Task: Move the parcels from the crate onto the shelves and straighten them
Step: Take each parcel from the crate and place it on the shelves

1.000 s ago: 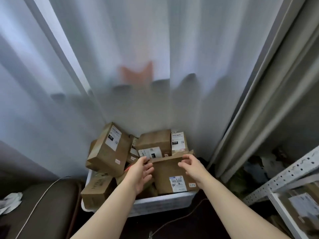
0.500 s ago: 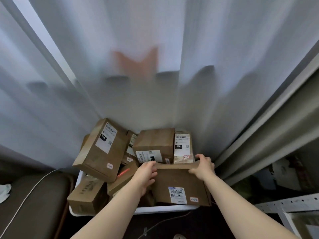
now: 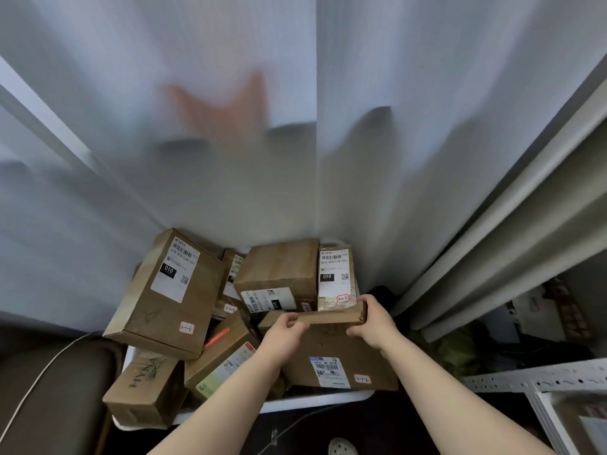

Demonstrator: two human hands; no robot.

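A white crate [image 3: 315,400] on the floor is heaped with several brown cardboard parcels. Both hands grip the top edge of the front parcel [image 3: 331,356], which bears a shipping label and a tag "3-1-2". My left hand [image 3: 282,333] curls over its upper left corner; my right hand [image 3: 372,320] holds the upper right corner. A large parcel [image 3: 167,290] tagged "3-1-6" lies tilted on the pile at left. Behind the hands stand a squat parcel [image 3: 279,274] and a slim one [image 3: 336,277].
White curtains [image 3: 295,126] hang right behind the crate. A white metal shelf frame [image 3: 538,382] shows at the lower right, with clutter beyond it. A dark cushioned seat [image 3: 49,389] with a white cable sits left. A "HYNA" box [image 3: 147,385] overhangs the crate's left front corner.
The view has closed in on the crate. My hands shifted from reaching for the front parcel to gripping its top edge at both corners; the shelf frame slid toward the frame's right edge.
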